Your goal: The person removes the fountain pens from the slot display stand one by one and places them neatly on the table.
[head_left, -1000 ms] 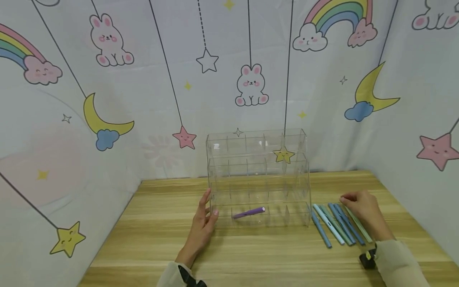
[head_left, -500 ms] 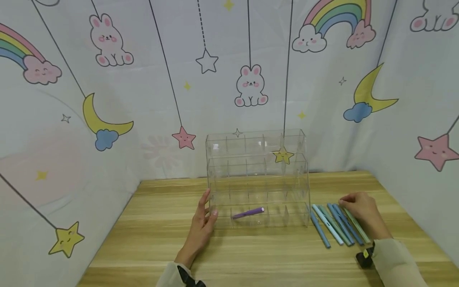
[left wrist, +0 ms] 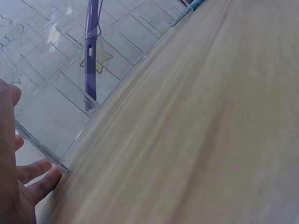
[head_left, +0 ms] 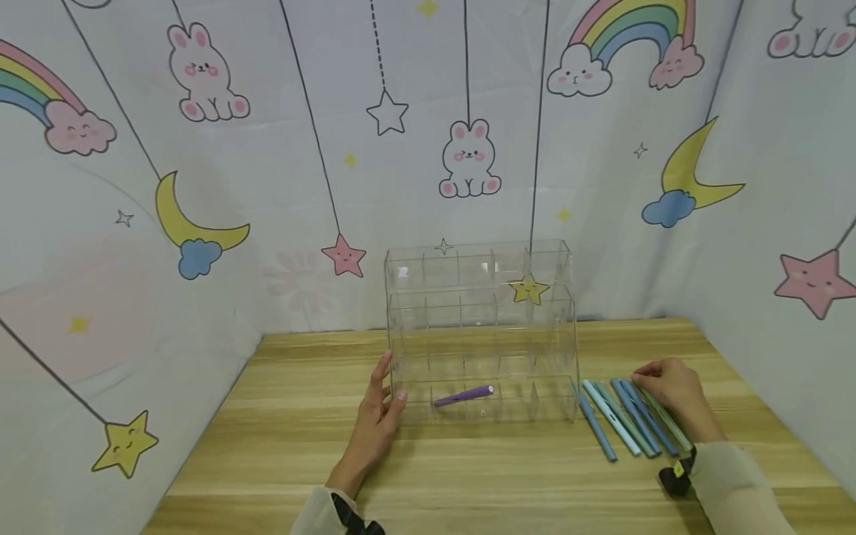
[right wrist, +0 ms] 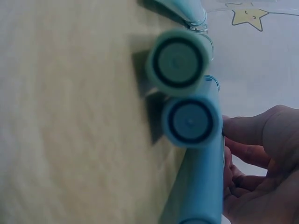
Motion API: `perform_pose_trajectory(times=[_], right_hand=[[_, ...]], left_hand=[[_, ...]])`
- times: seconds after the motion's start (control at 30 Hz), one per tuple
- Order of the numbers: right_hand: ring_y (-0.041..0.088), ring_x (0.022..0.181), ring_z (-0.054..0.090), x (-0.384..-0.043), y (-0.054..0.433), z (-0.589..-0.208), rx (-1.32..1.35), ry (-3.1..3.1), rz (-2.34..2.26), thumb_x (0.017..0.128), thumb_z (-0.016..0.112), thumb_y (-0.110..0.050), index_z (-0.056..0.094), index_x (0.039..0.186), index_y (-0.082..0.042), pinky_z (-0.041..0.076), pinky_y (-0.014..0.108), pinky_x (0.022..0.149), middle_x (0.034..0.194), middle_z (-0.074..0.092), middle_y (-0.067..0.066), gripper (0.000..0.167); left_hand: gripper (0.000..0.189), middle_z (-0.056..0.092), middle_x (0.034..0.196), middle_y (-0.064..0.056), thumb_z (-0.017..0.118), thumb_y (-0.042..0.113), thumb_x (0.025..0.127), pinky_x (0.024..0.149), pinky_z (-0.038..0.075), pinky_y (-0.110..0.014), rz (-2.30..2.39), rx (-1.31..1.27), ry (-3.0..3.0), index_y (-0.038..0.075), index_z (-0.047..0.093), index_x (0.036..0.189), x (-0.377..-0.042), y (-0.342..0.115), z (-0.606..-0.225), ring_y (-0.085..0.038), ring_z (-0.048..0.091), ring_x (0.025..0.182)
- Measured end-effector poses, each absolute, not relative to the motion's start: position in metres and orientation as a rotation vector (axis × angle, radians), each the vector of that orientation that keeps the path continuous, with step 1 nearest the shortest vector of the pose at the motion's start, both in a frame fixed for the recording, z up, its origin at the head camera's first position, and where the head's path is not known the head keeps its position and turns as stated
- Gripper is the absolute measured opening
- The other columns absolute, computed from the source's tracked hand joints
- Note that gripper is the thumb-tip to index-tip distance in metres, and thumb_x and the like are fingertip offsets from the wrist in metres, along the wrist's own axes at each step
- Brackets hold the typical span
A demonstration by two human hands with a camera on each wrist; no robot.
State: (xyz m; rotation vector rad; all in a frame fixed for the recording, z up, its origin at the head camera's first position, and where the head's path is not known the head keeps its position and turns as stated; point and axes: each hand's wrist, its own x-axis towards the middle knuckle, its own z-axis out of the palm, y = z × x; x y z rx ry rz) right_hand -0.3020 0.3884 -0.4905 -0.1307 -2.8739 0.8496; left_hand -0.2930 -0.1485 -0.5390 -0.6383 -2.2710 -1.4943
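A clear acrylic organizer [head_left: 481, 327] with stepped rows of compartments stands on the table. My left hand [head_left: 377, 423] rests against its left side; in the left wrist view, fingers [left wrist: 44, 184] touch the lower corner. A purple pen [head_left: 464, 396] leans in the front row of compartments. To the organizer's right lie several slim pens side by side, among them a light blue pen [head_left: 611, 417] and a dark blue pen [head_left: 597, 429]. My right hand [head_left: 675, 390] pinches the upper end of the rightmost green pen [head_left: 669, 423]; its fingertips are partly hidden behind the blue pen [right wrist: 203, 182] in the right wrist view.
The wooden table [head_left: 455, 475] reaches back to a white curtain [head_left: 414, 193] printed with rabbits, stars, moons and rainbows. The same cloth hangs on both sides. The row of pens starts close to the organizer's right front corner.
Both hands stay almost in place. The right wrist shifts slightly to the left, while the fingertips stay at the green pen's end. The organizer and purple pen have not moved.
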Motion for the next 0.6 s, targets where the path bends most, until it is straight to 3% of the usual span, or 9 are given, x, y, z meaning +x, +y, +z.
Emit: perform_pose_trajectory(times=[0.23, 0.6], right_hand=[[0.051, 0.098, 0.071, -0.3028, 0.3887, -0.4917, -0.124, -2.859, 0.848, 0.101, 0.070, -0.022, 0.076, 0.110, 0.010, 0.056, 0.051, 0.078, 0.105, 0.078, 0.031, 0.034], [0.053, 0.101, 0.072, -0.3026, 0.3903, -0.4927, -0.138, -2.867, 0.868, 0.103, 0.067, -0.027, 0.069, 0.121, 0.014, 0.057, 0.052, 0.078, 0.113, 0.076, 0.035, 0.044]], left_hand=[[0.073, 0.026, 0.177, -0.021, 0.055, 0.015, 0.112, 0.098, 0.061, -0.063, -1.483, -0.638, -2.285, 0.027, 0.016, 0.173, -0.2931, -0.1487, -0.5374, -0.060, 0.058, 0.136], [0.074, 0.026, 0.177, -0.021, 0.056, 0.014, 0.111, 0.099, 0.060, -0.063, -1.495, -0.645, -2.268, 0.026, 0.017, 0.173, -0.2950, -0.1486, -0.5395, -0.060, 0.058, 0.136]])
